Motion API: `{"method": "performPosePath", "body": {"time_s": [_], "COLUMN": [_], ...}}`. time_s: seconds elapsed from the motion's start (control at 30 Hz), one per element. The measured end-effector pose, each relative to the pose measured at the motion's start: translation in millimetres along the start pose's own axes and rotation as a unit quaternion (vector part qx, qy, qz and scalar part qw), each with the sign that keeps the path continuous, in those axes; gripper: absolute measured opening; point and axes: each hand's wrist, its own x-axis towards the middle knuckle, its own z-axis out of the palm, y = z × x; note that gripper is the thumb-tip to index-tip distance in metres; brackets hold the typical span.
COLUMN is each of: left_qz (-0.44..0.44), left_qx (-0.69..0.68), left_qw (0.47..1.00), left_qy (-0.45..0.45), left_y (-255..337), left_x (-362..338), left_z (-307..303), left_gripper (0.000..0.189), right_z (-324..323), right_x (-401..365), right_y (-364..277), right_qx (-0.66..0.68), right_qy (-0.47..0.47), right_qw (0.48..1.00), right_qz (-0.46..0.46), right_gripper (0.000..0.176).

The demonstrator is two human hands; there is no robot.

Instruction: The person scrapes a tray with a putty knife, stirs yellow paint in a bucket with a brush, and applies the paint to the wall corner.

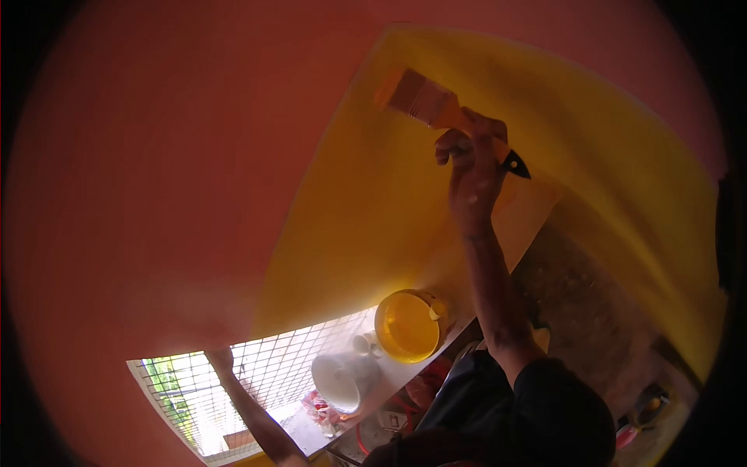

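Note:
My right hand (475,159) is closed around the handle of a wide flat paintbrush (424,101), raised against the yellow wall (334,218). Orange shows on the handle, which ends in a black tip with a hole. The bristles point left and lie close over the yellow surface, short of its border with the red wall (179,179). At lower left, my left hand (220,359) reaches up to the top edge of the window grille (280,362); its fingers are lost in the dim red area there.
On the sill below the wall stand a bucket of yellow paint (408,327) and a white bucket (342,381), with small white cups (364,342) between them. A crumpled red and white wrapper (320,409) lies beside the white bucket. Bright daylight comes through the grille.

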Motion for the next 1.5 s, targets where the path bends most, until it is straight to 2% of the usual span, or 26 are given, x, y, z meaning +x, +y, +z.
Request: {"method": "performPosePath", "body": {"time_s": [0.03,0.13,0.23,0.33,0.4,0.5,0.57,0.73,0.87,1.03,1.13,1.4,1.5], "left_qz": [-0.008,-0.014,-0.013,-0.040,-0.062,-0.054,-0.056,-0.058,-0.067,-0.042,-0.029,-0.020,0.004], "left_qx": [-0.005,-0.025,-0.042,-0.032,-0.036,0.005,0.009,0.014,0.000,0.019,0.019,0.044,0.041], "left_qw": [1.000,1.000,0.999,0.999,0.997,0.998,0.998,0.998,0.997,0.999,0.999,0.998,0.996], "left_qy": [0.004,0.007,0.005,0.013,-0.001,0.031,-0.001,0.007,0.032,0.021,0.035,0.034,0.076], "left_y": [2,12,20,21,17,5,-11,-23,-13,-11,-1,20,9], "left_x": [-1,-1,-4,-5,-4,-5,-3,-2,-3,-2,-4,-6,-6], "left_z": [0,-1,0,-2,0,5,7,13,13,11,9,2,9], "left_gripper": [0.040,0.043,0.040,0.036,0.037,0.038,0.040,0.042,0.041,0.037,0.035,0.032,0.031], "right_z": [2,0,-16,-16,-9,6,10,11,13,22,20,14,17], "right_x": [2,7,10,13,16,23,28,46,48,48,46,49,47], "right_y": [-1,-3,0,7,8,9,11,30,32,26,23,34,33], "right_qx": [0.004,-0.096,-0.169,-0.276,-0.283,-0.274,-0.289,-0.411,-0.417,-0.423,-0.432,-0.393,-0.407], "right_qy": [-0.006,0.004,-0.067,-0.085,-0.085,-0.106,-0.121,-0.112,-0.114,-0.110,-0.099,-0.121,-0.122], "right_qw": [1.000,0.991,0.964,0.930,0.921,0.912,0.900,0.828,0.824,0.827,0.816,0.841,0.835], "right_qz": [-0.009,-0.089,-0.195,-0.228,-0.255,-0.285,-0.304,-0.365,-0.367,-0.352,-0.372,-0.351,-0.349], "right_gripper": [0.028,0.029,0.028,0.029,0.027,0.025,0.025,0.035,0.033,0.030,0.022,0.021,0.022]}}
